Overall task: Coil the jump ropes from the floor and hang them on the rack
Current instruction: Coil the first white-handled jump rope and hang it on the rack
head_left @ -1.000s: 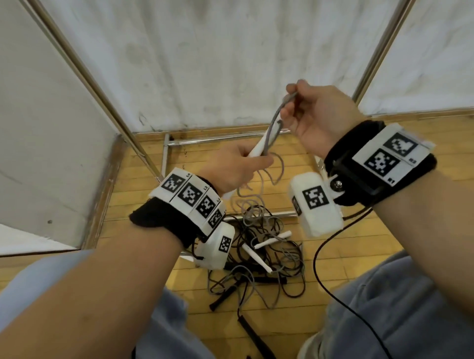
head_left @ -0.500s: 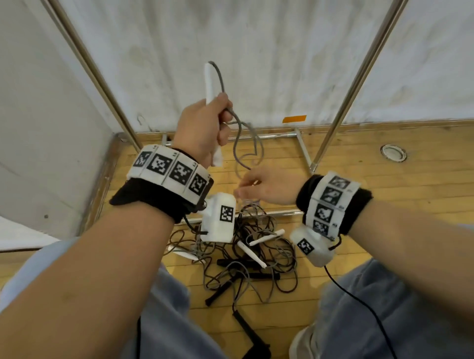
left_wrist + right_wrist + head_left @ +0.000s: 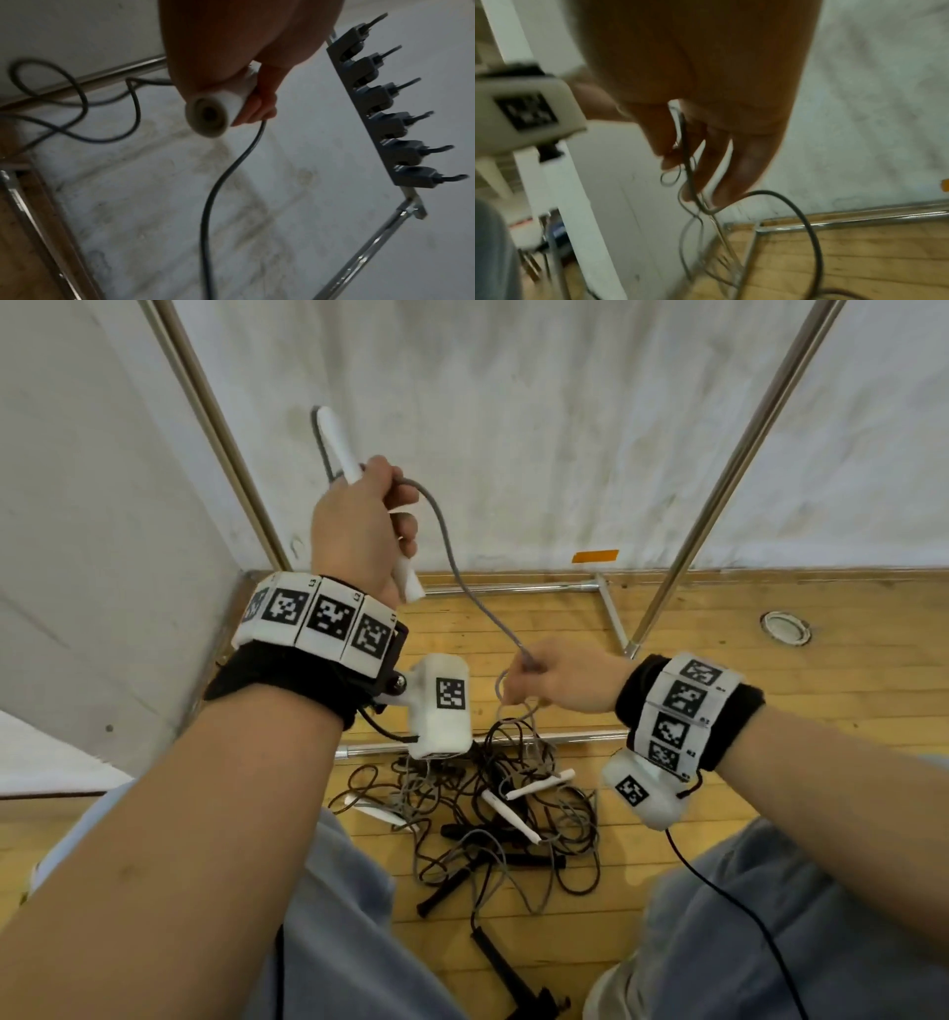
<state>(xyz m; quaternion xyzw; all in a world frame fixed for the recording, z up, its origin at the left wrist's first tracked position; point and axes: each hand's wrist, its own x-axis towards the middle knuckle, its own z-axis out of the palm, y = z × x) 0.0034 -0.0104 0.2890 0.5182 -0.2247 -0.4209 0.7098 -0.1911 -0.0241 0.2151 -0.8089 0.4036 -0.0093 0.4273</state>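
My left hand is raised and grips a white jump rope handle upright; its hollow end shows in the left wrist view. The grey rope runs from that hand down to my right hand, which pinches it low over the floor; the cord passes between those fingers. Below lies a tangled pile of grey and black ropes with white and black handles. A grey hook bar with several hooks tops the rack.
The metal rack's uprights and base bars stand against the white wall, around the pile. My knees in blue trousers flank the pile. A round floor fitting sits at the right on the wooden floor.
My left hand rose from low centre with the handle, then shifted slightly left. My right hand dropped from above and slid down the rope, which now stretches straighter between the hands.
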